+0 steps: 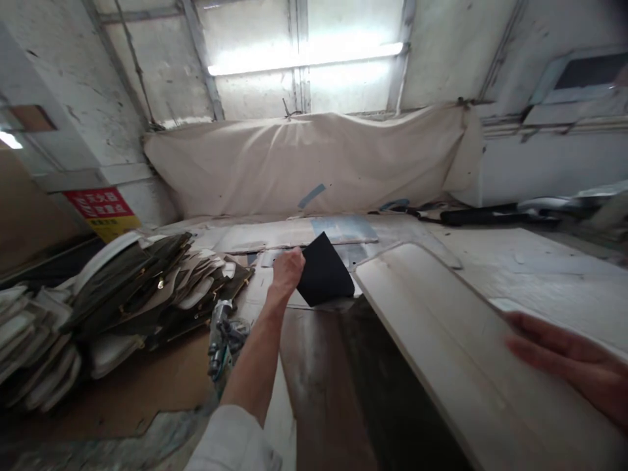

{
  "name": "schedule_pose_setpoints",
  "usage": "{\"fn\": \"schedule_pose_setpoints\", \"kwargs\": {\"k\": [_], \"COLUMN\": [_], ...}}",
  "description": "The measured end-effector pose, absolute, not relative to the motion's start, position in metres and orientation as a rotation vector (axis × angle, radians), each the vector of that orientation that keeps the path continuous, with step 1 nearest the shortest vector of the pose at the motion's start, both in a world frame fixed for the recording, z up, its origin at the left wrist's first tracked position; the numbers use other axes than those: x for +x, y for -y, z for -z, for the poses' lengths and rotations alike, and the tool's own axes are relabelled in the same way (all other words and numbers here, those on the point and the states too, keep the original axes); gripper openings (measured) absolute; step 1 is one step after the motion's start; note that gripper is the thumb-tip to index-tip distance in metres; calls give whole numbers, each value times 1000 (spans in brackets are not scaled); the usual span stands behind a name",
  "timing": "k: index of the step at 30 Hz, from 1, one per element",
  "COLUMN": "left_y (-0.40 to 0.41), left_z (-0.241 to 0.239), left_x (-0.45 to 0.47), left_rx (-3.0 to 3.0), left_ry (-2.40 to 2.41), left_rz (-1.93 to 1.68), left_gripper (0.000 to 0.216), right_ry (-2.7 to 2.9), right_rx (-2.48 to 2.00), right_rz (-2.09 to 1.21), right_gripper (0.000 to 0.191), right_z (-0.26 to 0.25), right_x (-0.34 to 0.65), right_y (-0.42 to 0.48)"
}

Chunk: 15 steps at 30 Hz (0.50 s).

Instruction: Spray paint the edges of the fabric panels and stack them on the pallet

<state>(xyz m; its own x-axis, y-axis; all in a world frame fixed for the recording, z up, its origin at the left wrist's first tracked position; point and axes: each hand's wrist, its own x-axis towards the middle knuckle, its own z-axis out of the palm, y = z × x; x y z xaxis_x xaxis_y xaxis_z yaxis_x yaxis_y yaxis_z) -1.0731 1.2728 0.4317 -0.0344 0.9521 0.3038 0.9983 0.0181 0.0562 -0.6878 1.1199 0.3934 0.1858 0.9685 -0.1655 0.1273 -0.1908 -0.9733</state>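
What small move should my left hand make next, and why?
I'd probably ease the black sheet slightly left: the left hand holds its left side, while its right corner looks close to the pale board in this view. The right hand is at that board's right edge.

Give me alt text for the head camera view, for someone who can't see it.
A person's left hand holds a black sheet; the blurred right hand is at the edge of a pale panel. Piled pieces and a metal tool are to the left. Behind, a beige cloth hangs below a lit tube.
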Motion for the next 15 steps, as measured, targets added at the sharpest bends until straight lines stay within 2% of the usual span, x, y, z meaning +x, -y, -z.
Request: {"fn": "schedule_pose_setpoints", "kwargs": {"k": [4,7,10,15], "left_y": [-1311,-1318,-1318,-1313], "left_z": [-470,-473,-472,-470], "left_x": [-1064,-1052,-1041,-1032], "left_rx": [-2111,-2109,-2065,-2020], "left_ry": [2013,1979,1975,1970], "left_rz": [385,347,304,258], "left_gripper": [34,35,37,37], "right_ry": [1129,1443,1398,1366], "right_rx": [-1441,-1447,-1541,-1647], "right_rz": [-1415,-1101,-955,-837], "right_gripper": [38,33,29,28], "right_z": [-326,-256,-203,-169], "right_x": [-765,-812,-830,-800], "right_y": [-1128,-1164,-1205,-1234]}}
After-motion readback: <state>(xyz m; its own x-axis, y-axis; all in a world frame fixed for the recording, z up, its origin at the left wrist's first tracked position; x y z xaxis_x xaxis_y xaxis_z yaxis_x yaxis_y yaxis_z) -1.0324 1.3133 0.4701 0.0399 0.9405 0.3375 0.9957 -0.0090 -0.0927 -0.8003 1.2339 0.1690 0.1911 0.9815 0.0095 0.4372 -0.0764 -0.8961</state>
